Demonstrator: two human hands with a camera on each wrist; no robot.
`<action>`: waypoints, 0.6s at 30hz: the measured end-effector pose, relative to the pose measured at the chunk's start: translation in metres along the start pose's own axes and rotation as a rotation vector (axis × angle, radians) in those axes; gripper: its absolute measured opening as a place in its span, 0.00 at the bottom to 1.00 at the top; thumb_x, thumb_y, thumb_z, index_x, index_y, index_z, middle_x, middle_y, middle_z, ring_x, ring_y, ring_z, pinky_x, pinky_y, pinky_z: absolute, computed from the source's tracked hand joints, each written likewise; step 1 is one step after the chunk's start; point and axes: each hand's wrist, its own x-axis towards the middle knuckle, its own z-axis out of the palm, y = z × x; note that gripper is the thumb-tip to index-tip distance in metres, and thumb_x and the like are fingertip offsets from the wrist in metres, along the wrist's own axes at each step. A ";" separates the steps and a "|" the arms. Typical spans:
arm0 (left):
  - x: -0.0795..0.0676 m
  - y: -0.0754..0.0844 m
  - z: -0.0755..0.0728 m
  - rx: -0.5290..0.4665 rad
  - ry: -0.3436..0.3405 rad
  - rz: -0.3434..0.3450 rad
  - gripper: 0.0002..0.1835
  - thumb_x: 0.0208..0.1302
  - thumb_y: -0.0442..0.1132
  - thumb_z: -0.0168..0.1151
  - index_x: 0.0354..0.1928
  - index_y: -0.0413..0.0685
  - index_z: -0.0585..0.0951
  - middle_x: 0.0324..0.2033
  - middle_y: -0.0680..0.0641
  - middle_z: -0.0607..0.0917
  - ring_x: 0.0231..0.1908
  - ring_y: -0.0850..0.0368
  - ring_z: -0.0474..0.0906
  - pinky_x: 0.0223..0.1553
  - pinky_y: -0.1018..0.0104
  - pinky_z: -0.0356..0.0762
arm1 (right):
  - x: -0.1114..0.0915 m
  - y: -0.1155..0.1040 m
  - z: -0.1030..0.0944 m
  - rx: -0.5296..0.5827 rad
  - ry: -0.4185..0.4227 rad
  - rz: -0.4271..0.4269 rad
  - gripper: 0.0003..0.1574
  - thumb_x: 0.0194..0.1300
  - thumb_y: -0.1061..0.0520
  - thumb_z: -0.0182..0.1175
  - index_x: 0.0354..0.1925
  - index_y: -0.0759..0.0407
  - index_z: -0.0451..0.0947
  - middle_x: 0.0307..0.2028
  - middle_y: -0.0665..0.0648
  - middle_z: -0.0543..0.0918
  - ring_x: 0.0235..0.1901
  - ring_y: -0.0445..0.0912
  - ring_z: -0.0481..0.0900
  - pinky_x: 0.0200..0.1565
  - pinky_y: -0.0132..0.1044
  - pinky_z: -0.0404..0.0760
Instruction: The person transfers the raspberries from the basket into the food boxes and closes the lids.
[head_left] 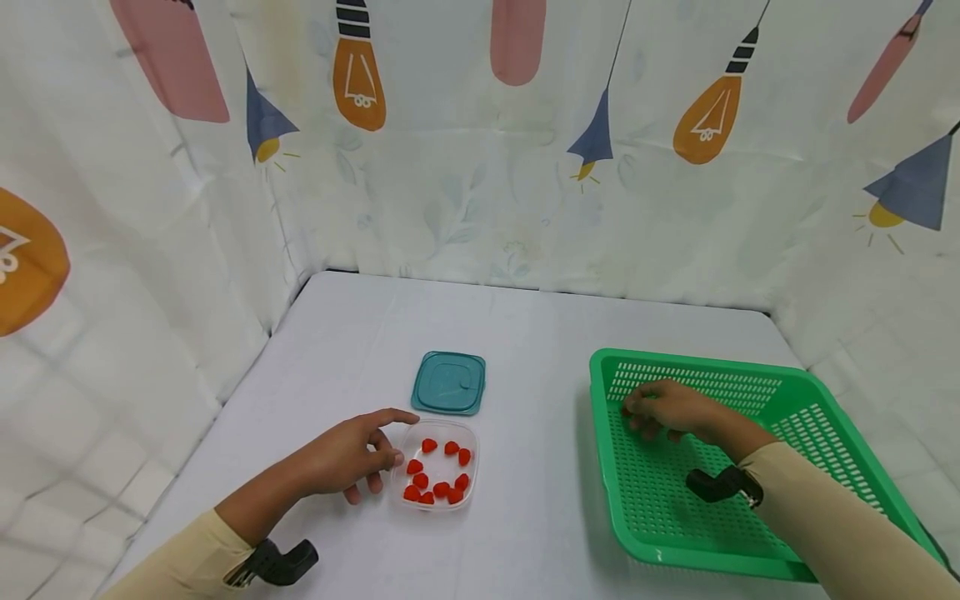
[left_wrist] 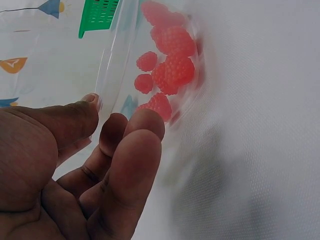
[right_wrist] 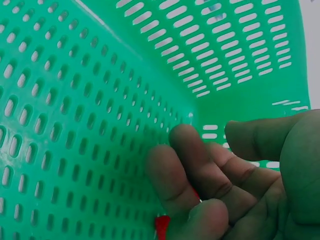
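Note:
A clear plastic container (head_left: pixel 468 429) holds several red raspberries (left_wrist: pixel 172 40) and stands on the white table. My left hand (head_left: pixel 352 454) is at its left side, thumb touching the rim and index finger stretched along the far corner; the other fingers bend loosely beside the wall. Inside a green basket (head_left: pixel 611 467), my right hand (head_left: pixel 671 408) reaches down near the left wall, palm facing the slotted plastic. Its fingers (right_wrist: pixel 170 175) are loosely bent, with the thumb apart from them. Behind those fingers a red piece (right_wrist: pixel 161 227) shows, mostly hidden.
A teal square lid (head_left: pixel 450 383) lies flat just behind the container. The basket takes up the right side of the table. White curtains (head_left: pixel 465 192) printed with lamps and bulbs hang behind and at both sides.

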 end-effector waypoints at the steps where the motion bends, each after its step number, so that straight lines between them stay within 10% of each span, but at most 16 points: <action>1: 0.000 0.000 0.000 -0.001 0.000 0.000 0.30 0.67 0.37 0.70 0.67 0.68 0.74 0.34 0.48 0.82 0.24 0.49 0.82 0.21 0.59 0.83 | 0.000 -0.001 0.000 -0.006 0.005 -0.003 0.19 0.81 0.52 0.50 0.56 0.63 0.81 0.40 0.58 0.85 0.36 0.52 0.84 0.25 0.43 0.74; 18: 0.000 0.001 0.000 0.003 0.001 -0.002 0.30 0.67 0.37 0.70 0.67 0.68 0.75 0.34 0.48 0.82 0.24 0.49 0.82 0.21 0.59 0.83 | -0.005 -0.004 -0.001 -0.064 0.022 0.011 0.19 0.81 0.55 0.50 0.57 0.63 0.81 0.38 0.57 0.85 0.34 0.52 0.83 0.22 0.40 0.71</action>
